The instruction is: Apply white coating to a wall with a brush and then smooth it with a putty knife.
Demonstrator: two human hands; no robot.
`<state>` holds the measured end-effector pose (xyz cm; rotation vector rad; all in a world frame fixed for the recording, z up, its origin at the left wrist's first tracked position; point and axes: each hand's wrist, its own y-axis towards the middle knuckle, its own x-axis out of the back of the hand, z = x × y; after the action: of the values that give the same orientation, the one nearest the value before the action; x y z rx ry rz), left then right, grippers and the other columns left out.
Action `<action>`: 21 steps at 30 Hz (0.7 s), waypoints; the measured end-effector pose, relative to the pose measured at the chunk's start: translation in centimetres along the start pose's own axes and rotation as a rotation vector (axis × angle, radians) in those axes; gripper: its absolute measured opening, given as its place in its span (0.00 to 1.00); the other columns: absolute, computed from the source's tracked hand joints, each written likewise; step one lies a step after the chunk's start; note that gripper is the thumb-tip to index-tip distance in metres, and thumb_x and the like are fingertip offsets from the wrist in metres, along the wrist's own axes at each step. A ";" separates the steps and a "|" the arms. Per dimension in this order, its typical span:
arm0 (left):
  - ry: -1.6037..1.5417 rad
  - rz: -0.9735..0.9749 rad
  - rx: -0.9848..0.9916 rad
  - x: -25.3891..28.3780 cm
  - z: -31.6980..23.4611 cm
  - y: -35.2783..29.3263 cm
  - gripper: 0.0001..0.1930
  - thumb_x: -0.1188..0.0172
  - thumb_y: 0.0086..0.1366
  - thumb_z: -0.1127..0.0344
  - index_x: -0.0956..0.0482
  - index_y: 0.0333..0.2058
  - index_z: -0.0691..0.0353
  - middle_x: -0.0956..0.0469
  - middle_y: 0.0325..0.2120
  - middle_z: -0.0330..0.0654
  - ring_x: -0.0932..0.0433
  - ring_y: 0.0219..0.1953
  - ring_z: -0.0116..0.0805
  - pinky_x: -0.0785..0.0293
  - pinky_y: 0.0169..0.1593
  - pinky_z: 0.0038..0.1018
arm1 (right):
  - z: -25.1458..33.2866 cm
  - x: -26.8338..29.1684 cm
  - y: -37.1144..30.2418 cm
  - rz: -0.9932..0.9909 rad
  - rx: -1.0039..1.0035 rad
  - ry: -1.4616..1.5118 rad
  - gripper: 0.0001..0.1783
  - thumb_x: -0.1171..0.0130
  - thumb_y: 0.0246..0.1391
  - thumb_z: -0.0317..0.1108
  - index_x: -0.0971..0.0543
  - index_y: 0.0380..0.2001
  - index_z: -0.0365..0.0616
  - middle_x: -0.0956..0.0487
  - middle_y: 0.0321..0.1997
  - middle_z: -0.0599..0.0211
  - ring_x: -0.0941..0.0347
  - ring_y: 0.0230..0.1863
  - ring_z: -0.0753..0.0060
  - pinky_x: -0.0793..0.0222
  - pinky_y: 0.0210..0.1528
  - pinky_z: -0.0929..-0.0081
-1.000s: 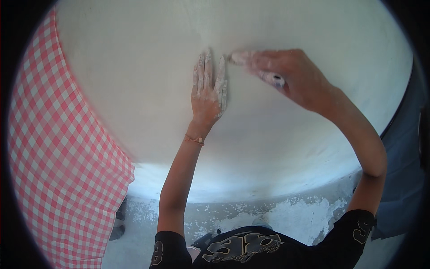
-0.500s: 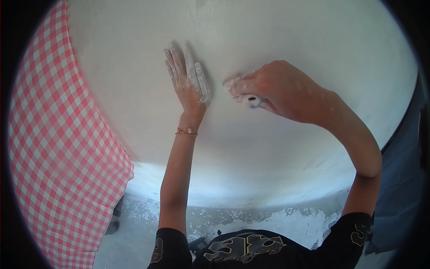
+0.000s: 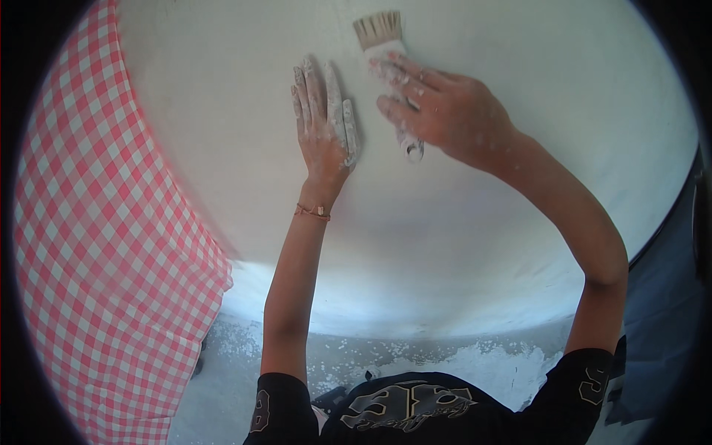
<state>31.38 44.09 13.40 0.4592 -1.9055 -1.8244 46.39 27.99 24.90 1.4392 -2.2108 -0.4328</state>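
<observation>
A large pale, smooth surface with a rounded near edge lies in front of me. My left hand rests flat on it, fingers stretched forward and coated with white, chalky residue. To its right, my right hand grips a flat paintbrush by its whitish handle. The brush's light bristles point away from me, touching or just above the surface; which one I cannot tell. White residue also covers the right fingertips. The handle's end, with a hole in it, shows below my right fingers.
A pink-and-white checked cloth hangs along the left side. Beneath the near edge, the grey floor is spattered with white flakes and patches. Dark blue sheeting stands at the right.
My right hand has moved up and turned, and the brush, mostly hidden before, now shows its bristles pointing away. My left hand appears slightly farther right and up, still flat.
</observation>
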 end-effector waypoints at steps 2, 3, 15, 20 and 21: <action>-0.008 0.013 -0.026 0.3 1.2 -0.3 0.30 0.54 0.77 0.65 0.43 0.74 0.67 0.49 0.76 0.62 0.51 0.77 0.64 0.53 0.77 0.53 | 2.9 0.5 -0.3 0.065 0.103 0.183 0.05 0.31 0.57 0.33 0.16 0.36 0.48 0.15 0.56 0.56 0.21 0.63 0.62 0.18 0.55 0.77; -0.010 0.008 -0.027 0.5 1.7 -0.2 0.30 0.54 0.77 0.65 0.43 0.74 0.67 0.49 0.76 0.62 0.51 0.77 0.64 0.53 0.77 0.53 | 3.9 1.4 -0.1 0.065 0.104 0.178 0.05 0.31 0.57 0.33 0.16 0.36 0.48 0.15 0.56 0.56 0.21 0.63 0.62 0.18 0.55 0.77; 0.054 0.005 -0.073 2.7 7.0 -0.7 0.30 0.52 0.76 0.66 0.40 0.73 0.66 0.47 0.75 0.61 0.49 0.77 0.62 0.51 0.77 0.52 | 2.0 0.7 5.1 -0.056 -0.321 0.590 0.10 0.34 0.61 0.31 0.14 0.46 0.48 0.12 0.44 0.62 0.15 0.50 0.60 0.19 0.50 0.62; -0.005 -0.004 -0.096 3.2 8.5 -1.0 0.28 0.54 0.77 0.68 0.38 0.73 0.66 0.46 0.75 0.60 0.50 0.77 0.64 0.52 0.76 0.53 | 2.6 0.1 5.5 -0.105 -0.280 0.157 0.15 0.34 0.57 0.29 0.15 0.48 0.41 0.17 0.61 0.61 0.20 0.62 0.58 0.20 0.59 0.70; -0.004 -0.003 -0.097 3.5 8.8 -1.0 0.28 0.54 0.77 0.68 0.38 0.73 0.66 0.46 0.75 0.60 0.50 0.77 0.64 0.52 0.76 0.53 | 3.4 -0.8 5.3 -0.049 -0.283 0.087 0.16 0.34 0.55 0.29 0.16 0.48 0.42 0.19 0.64 0.59 0.22 0.64 0.57 0.20 0.59 0.70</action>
<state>23.68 49.55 12.61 0.4264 -1.8095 -1.9113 40.81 30.89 24.49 1.3358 -1.9588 -0.6580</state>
